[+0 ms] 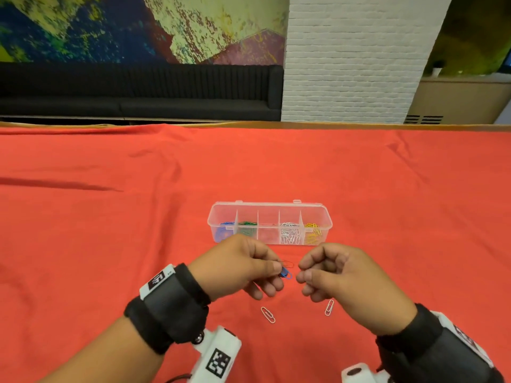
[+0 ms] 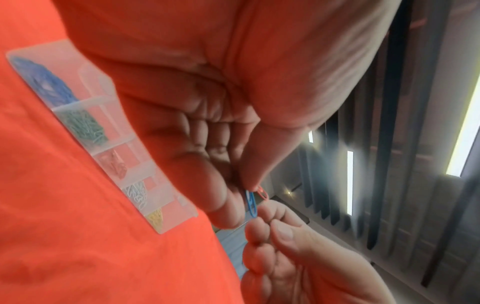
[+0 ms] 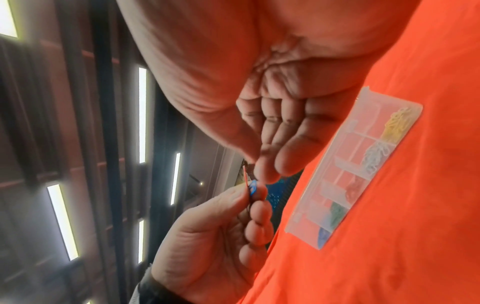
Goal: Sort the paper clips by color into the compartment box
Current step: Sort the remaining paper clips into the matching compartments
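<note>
Paper clips: blue clip (image 1: 286, 273) and red clip (image 1: 287, 263) pinched in left hand (image 1: 243, 268), near the compartment box (image 1: 269, 208). Right hand (image 1: 336, 272) curled, apparently holding nothing. Light, springy, slippery wire; best pinched flat across the loops.

we list: left hand (image 1: 243, 265) pinching blue clip (image 1: 286, 273) and red clip (image 1: 287, 263); right hand (image 1: 340, 275) curled beside; box (image 1: 269, 207) beyond; two white clips (image 1: 268, 315) on cloth (image 1: 110, 244).
</note>
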